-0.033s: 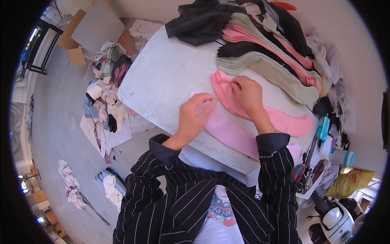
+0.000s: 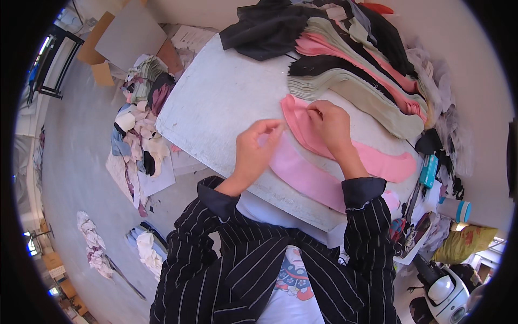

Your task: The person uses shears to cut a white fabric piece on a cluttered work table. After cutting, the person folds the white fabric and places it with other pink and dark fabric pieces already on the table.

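Note:
A pale lilac sock (image 2: 307, 175) lies along the near side of the table. My left hand (image 2: 256, 151) is at its upper end, thumb and forefinger closed; lilac fabric shows between the fingers. Beyond it lies a small pile of pink socks (image 2: 386, 161). My right hand (image 2: 330, 127) rests over the upper part of these, fingertips pinched together; what they hold is too small to tell. Next to the pink pile, on its far side, is a thick stack of pale green socks (image 2: 367, 100).
More stacked socks in black (image 2: 324, 67) and pink lie farther back, beside a dark cloth (image 2: 264, 32). Fabric scraps (image 2: 143, 135) are heaped on the floor to the left, near a cardboard box (image 2: 129, 35). A teal box (image 2: 429, 170) sits at the table's right edge.
My left hand has shifted slightly to the left. The right hand has barely moved.

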Demonstrator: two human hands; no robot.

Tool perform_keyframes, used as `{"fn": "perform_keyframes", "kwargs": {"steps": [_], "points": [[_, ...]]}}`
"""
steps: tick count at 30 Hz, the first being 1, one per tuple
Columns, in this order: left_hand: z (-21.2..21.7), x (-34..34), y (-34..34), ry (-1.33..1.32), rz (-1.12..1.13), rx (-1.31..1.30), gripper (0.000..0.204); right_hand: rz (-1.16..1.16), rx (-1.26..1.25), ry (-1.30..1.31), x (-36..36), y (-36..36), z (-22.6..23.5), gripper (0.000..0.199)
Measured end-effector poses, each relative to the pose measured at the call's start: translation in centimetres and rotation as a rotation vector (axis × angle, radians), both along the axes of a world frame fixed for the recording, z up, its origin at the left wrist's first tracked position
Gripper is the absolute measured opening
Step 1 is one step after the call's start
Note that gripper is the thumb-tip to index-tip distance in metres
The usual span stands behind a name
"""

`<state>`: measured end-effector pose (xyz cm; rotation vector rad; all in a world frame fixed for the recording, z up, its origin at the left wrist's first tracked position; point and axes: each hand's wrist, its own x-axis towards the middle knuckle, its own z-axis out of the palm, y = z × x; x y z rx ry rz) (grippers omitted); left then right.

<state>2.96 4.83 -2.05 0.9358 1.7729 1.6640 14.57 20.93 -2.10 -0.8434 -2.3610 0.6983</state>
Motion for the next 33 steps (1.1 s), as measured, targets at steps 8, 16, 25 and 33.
{"fn": "perform_keyframes", "kwargs": {"steps": [8,16,25,33], "points": [[1.7,-0.8,4.0,-0.232,-0.132,-0.106,0.047,0.063,0.092,0.101,1.6,0.2,2.8,0.007],[0.8,-1.3,5.3,0.199,-0.120,-0.148,0.043,0.107,-0.143,0.018,1.8,1.2,2.5,0.016],[-1.0,-2.9,7.5,0.818,-0.028,-0.361,0.060,-0.062,-0.188,-0.242,7.1,4.2,0.8,0.030],[-0.9,-3.2,8.4,0.988,-0.145,-0.426,0.061,0.020,0.117,-0.326,7.2,1.9,0.8,0.036]]}}
